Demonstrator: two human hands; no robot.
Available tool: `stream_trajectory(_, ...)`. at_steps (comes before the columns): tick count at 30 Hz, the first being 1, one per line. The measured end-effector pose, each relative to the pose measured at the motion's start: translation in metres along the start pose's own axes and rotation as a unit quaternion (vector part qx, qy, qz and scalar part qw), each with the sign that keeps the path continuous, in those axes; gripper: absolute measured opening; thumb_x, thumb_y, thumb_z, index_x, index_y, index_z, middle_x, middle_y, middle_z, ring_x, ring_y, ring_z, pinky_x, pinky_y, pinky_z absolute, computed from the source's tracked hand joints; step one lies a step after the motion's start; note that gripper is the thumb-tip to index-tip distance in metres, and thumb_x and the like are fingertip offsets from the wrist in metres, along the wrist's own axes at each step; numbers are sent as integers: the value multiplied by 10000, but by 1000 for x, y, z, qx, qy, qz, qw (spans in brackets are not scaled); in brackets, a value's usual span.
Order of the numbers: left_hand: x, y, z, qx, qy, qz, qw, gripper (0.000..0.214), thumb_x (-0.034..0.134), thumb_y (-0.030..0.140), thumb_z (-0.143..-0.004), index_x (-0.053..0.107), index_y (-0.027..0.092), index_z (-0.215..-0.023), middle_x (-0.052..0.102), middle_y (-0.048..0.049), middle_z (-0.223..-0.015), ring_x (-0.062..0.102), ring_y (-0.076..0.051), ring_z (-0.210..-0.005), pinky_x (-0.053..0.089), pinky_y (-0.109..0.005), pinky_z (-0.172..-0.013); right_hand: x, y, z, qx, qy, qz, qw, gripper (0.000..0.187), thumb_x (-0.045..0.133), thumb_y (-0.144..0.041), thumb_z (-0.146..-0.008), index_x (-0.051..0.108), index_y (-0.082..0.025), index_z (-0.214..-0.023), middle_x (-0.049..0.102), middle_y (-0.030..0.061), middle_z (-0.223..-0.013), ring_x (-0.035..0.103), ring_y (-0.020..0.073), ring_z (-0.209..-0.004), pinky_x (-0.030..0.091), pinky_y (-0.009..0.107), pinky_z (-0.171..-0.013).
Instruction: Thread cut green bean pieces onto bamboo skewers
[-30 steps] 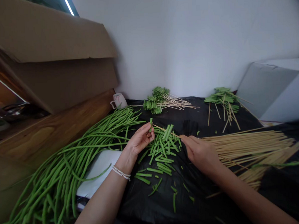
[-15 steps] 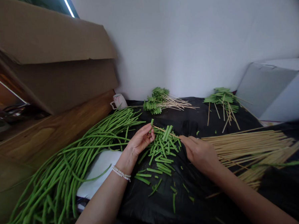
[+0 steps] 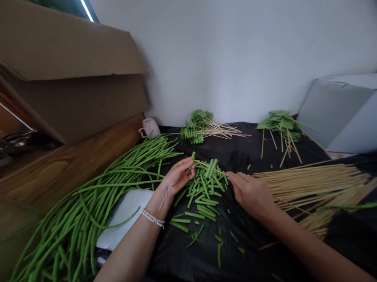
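My left hand (image 3: 180,174), with a beaded bracelet at the wrist, pinches a short green bean piece (image 3: 193,155). The tip of a thin wooden skewer (image 3: 202,162) meets this piece. My right hand (image 3: 249,192) is closed around the skewer, whose rear end sticks out behind the hand to the right. A couple of bean pieces (image 3: 212,167) appear to be threaded on the skewer between my hands, though the pile behind makes this hard to tell. Below lies a heap of cut bean pieces (image 3: 204,188) on black plastic sheeting (image 3: 189,267).
Long uncut beans (image 3: 84,205) spread along the left side. Many bare skewers (image 3: 310,181) lie at right. Bean-loaded skewers form a back pile (image 3: 192,130) and a right pile (image 3: 279,121). A mug (image 3: 150,127), a cardboard box (image 3: 87,74) and a white box (image 3: 351,111) stand around.
Hardly anything differs. My left hand and the bean piece have shifted very slightly down and right; the right hand keeps its hold on the skewer.
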State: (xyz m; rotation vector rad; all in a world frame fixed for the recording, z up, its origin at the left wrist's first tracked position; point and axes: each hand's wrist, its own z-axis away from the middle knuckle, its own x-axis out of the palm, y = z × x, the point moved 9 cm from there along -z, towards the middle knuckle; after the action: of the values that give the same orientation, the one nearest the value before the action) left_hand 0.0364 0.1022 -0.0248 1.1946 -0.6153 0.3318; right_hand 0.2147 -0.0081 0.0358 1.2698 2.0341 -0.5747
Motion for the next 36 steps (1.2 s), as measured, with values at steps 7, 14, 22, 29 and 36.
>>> stream_trajectory(7, 1, -3, 1, -22, -9, 14, 1000, 114, 674, 39, -762, 656, 118, -843, 633, -22, -721, 608, -88, -634, 516, -198, -603, -2, -2, -1, -6, 5, -4, 1000, 291, 403, -127, -904, 648, -163, -1059, 661, 11, -755, 575, 119, -628, 341, 257, -576)
stream_trajectory(14, 4, -9, 3, -52, -26, 21, 998, 118, 667, 39, -771, 653, 108, -866, 639, -36, -746, 614, -97, -651, 526, -214, -622, 1, -1, 1, -1, -15, -1, 1000, 289, 408, -123, -898, 649, -168, -1051, 659, 18, -773, 571, 125, -654, 343, 258, -598)
stream_trajectory(22, 10, -10, 7, -52, -45, -11, 998, 89, 704, 57, -743, 655, 100, -804, 635, -28, -725, 606, -88, -633, 512, -198, -608, 0, -4, 2, -1, -10, 17, 1000, 292, 412, -116, -891, 654, -160, -1049, 627, 7, -717, 553, 128, -621, 310, 270, -570)
stream_trajectory(29, 9, -9, 7, -50, -31, -28, 998, 150, 754, 63, -685, 659, 109, -792, 646, -24, -730, 610, -92, -637, 512, -207, -618, 5, -3, 4, -5, -12, 9, 1000, 302, 404, -105, -883, 651, -160, -1048, 633, 6, -724, 557, 126, -616, 323, 268, -574)
stream_trajectory(36, 20, -24, 11, -50, -48, -112, 991, 209, 841, 143, -590, 680, 110, -720, 644, -15, -693, 594, -87, -627, 486, -206, -630, 9, -9, 2, -1, -32, -8, 999, 306, 404, -110, -889, 653, -174, -1055, 646, 8, -734, 564, 122, -625, 335, 258, -573)
